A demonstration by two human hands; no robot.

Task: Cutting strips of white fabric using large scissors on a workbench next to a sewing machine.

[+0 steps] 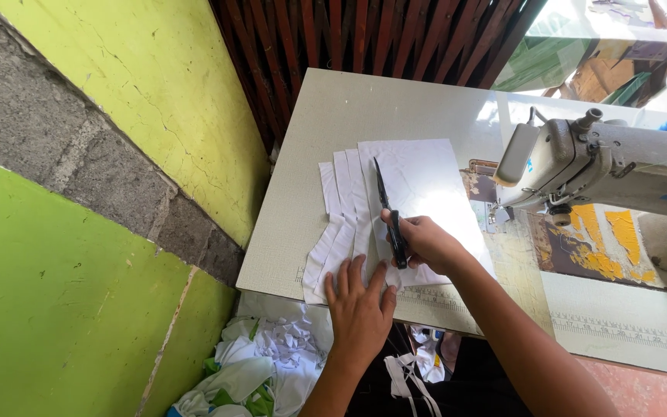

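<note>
nearest, on the floor under the table edge, a heap of white and green fabric scraps (pixel 264 363) and a few loose white cloth strips (pixel 409 374) hanging by the person's dark lap. above that the left hand (pixel 359 305) lies flat, fingers spread, palm down, pressing the near end of a stack of white cut fabric pieces (pixel 418 181) at the front edge of the pale grey laminate sewing table (pixel 349 108). the stack is fanned, narrow strips to the left, a wider sheet on the right. just beyond, the right hand (pixel 424 241) is closed around the handles of long black-handled steel scissors (pixel 387 205), blades pointing away from the person and lying on the white fabric, tips near the stack's far end; can't tell if the blades are parted. to the right, an off-white industrial sewing machine (pixel 580 166) sits on the table, worn yellow patches on the bed beside it. a printed ruler strip runs along the table's near edge. further back, dark red wooden slats (pixel 364 31), and on the left a lime green painted wall with a bare grey concrete band (pixel 63 147).
</note>
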